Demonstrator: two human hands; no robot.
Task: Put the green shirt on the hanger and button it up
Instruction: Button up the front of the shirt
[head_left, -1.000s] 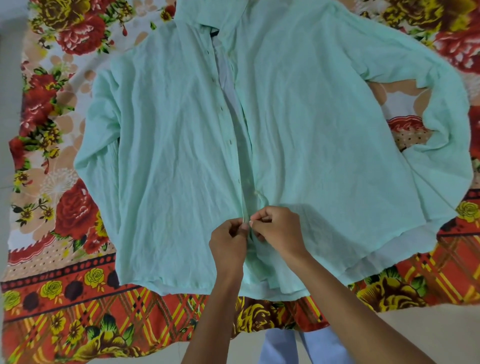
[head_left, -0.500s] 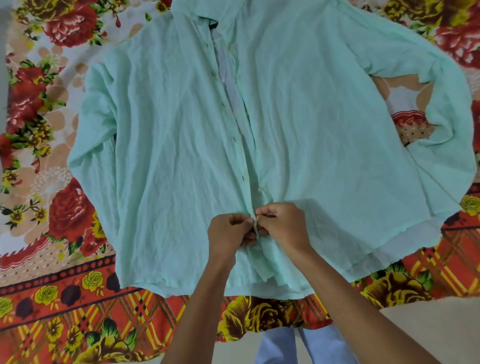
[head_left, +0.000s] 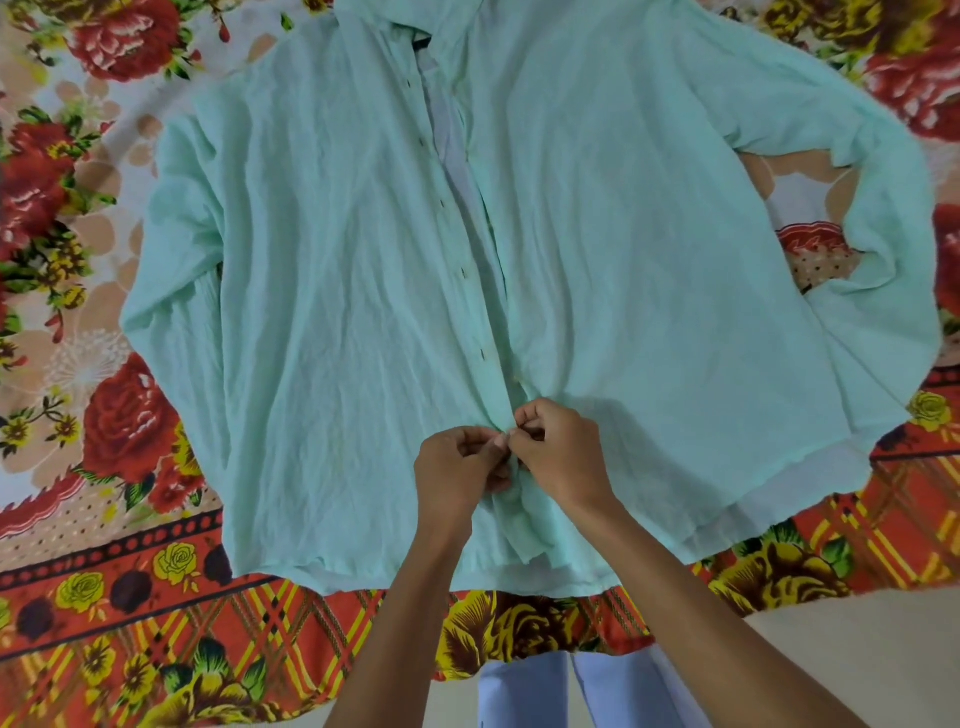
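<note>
The green shirt (head_left: 322, 291) lies flat, front up, on a flowered bedsheet, collar at the far end and hem toward me. Its front opening runs down the middle, parted near the collar where paler lining shows. Several buttonholes dot the left placket. Low on the placket, my left hand (head_left: 457, 467) pinches the left edge of the shirt. My right hand (head_left: 558, 449) pinches the right edge against it, fingertips of both hands meeting. No hanger shows; if one is inside the shirt, the cloth hides it.
The red, orange and yellow flowered sheet (head_left: 104, 613) covers the bed under the shirt. Its near edge hangs over the bed front. Pale blue trouser legs (head_left: 524, 696) show below, with beige floor (head_left: 857, 644) at the lower right.
Both hands stay at the same low spot on the placket, fingers working against each other. The view has shifted slightly, so the shirt sits a little lower in the frame.
</note>
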